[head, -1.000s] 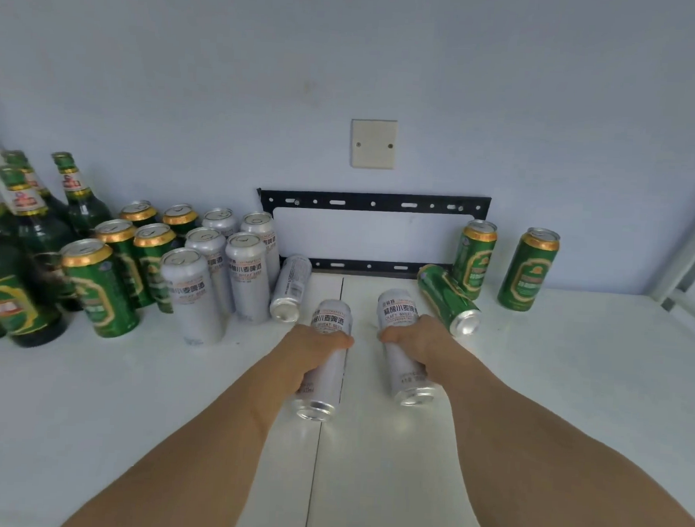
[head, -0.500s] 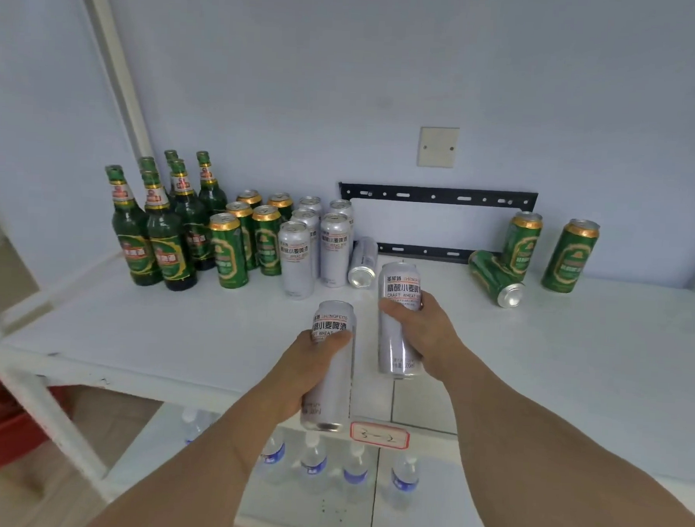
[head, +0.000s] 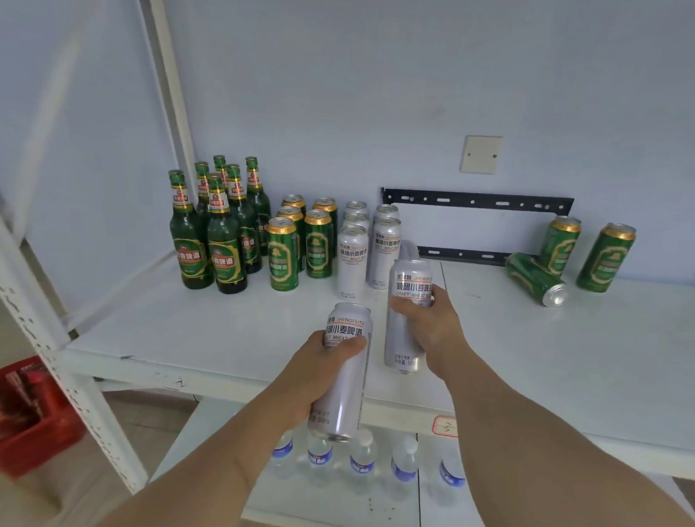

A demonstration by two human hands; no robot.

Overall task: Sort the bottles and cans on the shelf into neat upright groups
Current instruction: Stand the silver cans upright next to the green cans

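My left hand (head: 316,376) grips a silver can (head: 342,374) upright in the air, in front of the white shelf (head: 213,337). My right hand (head: 431,324) grips a second silver can (head: 408,306), upright just above the shelf. At the back stand several green bottles (head: 222,232), green cans (head: 302,241) and silver cans (head: 369,244) in groups. Another silver can (head: 408,249) lies partly hidden behind my right-hand can. At the far right one green can (head: 536,279) lies on its side next to two upright green cans (head: 584,251).
A black metal bracket (head: 478,200) is fixed to the wall behind the shelf. The white shelf post (head: 51,344) crosses the left foreground. Water bottles (head: 361,459) stand on the lower shelf. A red crate (head: 16,411) sits on the floor at the left.
Both hands have lifted their silver cans from lying flat to upright. The view has pulled back and turned left, so the shelf edge and lower shelf now show.
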